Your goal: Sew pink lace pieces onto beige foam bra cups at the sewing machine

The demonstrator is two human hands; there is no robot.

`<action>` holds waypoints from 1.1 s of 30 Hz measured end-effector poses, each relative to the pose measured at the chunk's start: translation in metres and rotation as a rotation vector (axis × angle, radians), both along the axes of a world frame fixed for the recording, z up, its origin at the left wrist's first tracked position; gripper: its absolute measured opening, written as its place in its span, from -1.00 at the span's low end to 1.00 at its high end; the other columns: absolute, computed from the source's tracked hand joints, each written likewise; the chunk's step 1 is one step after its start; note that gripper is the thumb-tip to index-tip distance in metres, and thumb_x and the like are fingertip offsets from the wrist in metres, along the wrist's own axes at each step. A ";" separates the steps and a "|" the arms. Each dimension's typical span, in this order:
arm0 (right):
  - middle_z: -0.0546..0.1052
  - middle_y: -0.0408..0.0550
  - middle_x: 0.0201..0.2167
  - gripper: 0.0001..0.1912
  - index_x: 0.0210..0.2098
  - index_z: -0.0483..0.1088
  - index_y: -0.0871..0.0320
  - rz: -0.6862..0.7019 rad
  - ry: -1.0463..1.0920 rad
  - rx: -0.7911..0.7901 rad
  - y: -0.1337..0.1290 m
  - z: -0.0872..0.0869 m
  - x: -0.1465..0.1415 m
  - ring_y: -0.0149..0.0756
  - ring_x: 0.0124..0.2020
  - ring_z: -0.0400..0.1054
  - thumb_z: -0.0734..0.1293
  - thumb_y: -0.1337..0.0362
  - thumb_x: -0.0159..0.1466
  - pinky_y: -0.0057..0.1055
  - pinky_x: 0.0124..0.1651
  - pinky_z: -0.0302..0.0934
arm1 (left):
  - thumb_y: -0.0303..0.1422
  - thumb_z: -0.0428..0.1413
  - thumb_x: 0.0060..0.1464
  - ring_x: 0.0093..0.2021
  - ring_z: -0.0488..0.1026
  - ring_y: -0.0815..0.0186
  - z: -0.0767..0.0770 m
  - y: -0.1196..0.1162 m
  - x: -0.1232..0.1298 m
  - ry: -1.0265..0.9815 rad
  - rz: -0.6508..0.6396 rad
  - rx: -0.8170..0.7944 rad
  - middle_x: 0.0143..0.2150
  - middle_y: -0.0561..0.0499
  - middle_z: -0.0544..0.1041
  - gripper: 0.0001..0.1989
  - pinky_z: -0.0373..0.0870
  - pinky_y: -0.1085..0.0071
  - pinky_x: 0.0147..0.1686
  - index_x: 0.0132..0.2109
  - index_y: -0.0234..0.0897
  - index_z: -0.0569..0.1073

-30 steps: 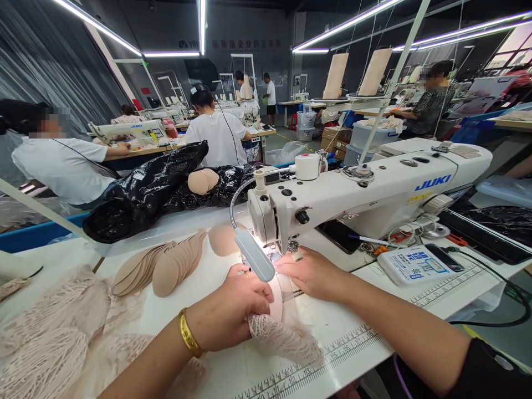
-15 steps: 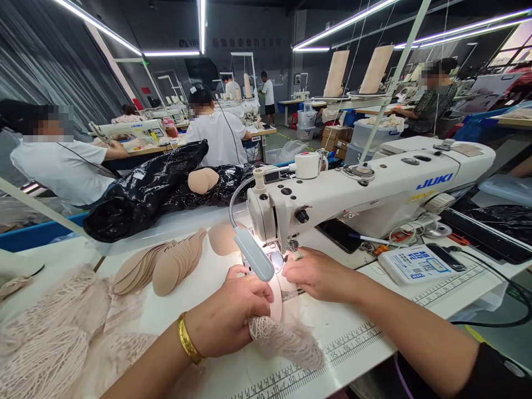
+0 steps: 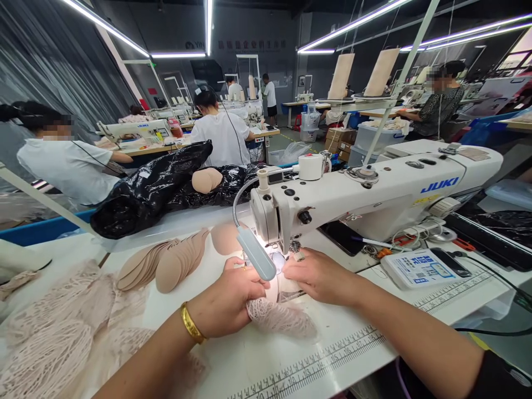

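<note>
A white sewing machine (image 3: 390,188) stands over the table, its lit needle area partly hidden by a grey lamp head (image 3: 256,255). Left of the needle, my left hand (image 3: 226,299) is closed on pale pink lace fabric (image 3: 282,318), which hangs from under its fingers toward the ruler marks. My right hand (image 3: 318,274) lies just right of the needle area, fingers pressed together on the edge of the sheer part of the same fabric. Overlapping beige pads (image 3: 180,269) lie to the left, with more lace (image 3: 54,321) nearer the left edge.
Black plastic bags (image 3: 153,188) with beige pads on top lie behind the table. A white box (image 3: 419,269), a dark phone (image 3: 341,238) and cables are at the right. Several people sit or stand farther back, some at sewing machines.
The lace fabric and my left hand have shifted slightly up toward the needle area. The whole view has moved a little, so the machine appears slightly farther right.
</note>
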State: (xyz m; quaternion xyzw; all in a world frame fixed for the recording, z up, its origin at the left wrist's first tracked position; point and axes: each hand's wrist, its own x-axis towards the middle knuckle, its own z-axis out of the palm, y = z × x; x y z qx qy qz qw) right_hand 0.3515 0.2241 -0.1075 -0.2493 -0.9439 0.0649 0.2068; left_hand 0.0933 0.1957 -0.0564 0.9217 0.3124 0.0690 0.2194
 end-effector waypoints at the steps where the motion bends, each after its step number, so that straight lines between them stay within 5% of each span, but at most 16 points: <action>1: 0.54 -0.05 -0.31 -0.69 -0.27 0.46 0.13 0.003 0.008 -0.010 -0.001 0.001 0.000 -0.23 -0.26 0.22 0.18 0.60 0.29 -0.31 -0.20 0.05 | -0.63 0.06 -0.10 -0.19 0.45 0.23 0.000 0.000 0.000 0.008 0.003 0.009 -0.24 0.08 0.54 -0.81 0.03 0.23 0.03 -0.42 -0.25 0.43; 7: 0.58 -0.13 -0.04 -0.79 -0.32 0.44 0.12 0.149 0.009 -0.035 -0.004 -0.001 0.000 -0.26 -0.15 0.29 0.27 0.54 0.25 -0.30 -0.11 0.06 | -0.67 0.06 -0.12 -0.16 0.46 0.23 -0.008 0.001 -0.005 -0.012 0.031 0.100 -0.19 0.12 0.61 -0.77 -0.02 0.16 0.05 -0.40 -0.24 0.44; 15: 0.46 -0.18 -0.40 -0.83 -0.42 0.31 0.14 0.100 -0.125 -0.050 -0.010 0.007 -0.001 -0.29 -0.30 0.19 0.26 0.54 0.13 -0.33 -0.21 -0.03 | -0.67 0.05 -0.07 -0.16 0.51 0.24 -0.012 -0.003 -0.007 -0.056 -0.020 0.172 -0.11 0.23 0.67 -0.76 -0.07 0.08 0.09 -0.35 -0.23 0.41; 20: 0.51 -0.17 -0.29 -0.71 -0.11 0.44 0.06 0.073 -0.093 -0.052 -0.011 0.008 -0.001 -0.28 -0.27 0.23 0.25 0.49 0.26 -0.32 -0.17 -0.03 | -0.63 0.04 -0.05 -0.24 0.48 0.24 -0.015 0.000 -0.007 -0.050 0.004 0.256 -0.27 0.13 0.64 -0.80 0.04 0.11 0.03 -0.39 -0.23 0.42; 25: 0.52 -0.16 -0.25 -0.79 -0.32 0.46 0.11 0.047 -0.102 -0.036 -0.009 0.004 0.000 -0.31 -0.29 0.23 0.26 0.51 0.26 -0.31 -0.14 -0.02 | -0.60 0.05 -0.04 -0.33 0.40 0.26 -0.019 0.004 -0.006 0.001 0.018 0.372 -0.38 0.08 0.55 -0.83 0.13 0.16 -0.02 -0.43 -0.23 0.40; 33: 0.52 -0.09 -0.32 -0.76 -0.35 0.44 0.11 0.029 -0.096 -0.010 -0.007 0.002 0.000 -0.22 -0.26 0.22 0.22 0.53 0.28 -0.28 -0.14 0.02 | -0.64 0.09 -0.10 -0.29 0.39 0.22 -0.027 0.011 -0.004 -0.021 -0.006 0.503 -0.42 0.08 0.50 -0.81 0.09 0.16 -0.05 -0.42 -0.24 0.40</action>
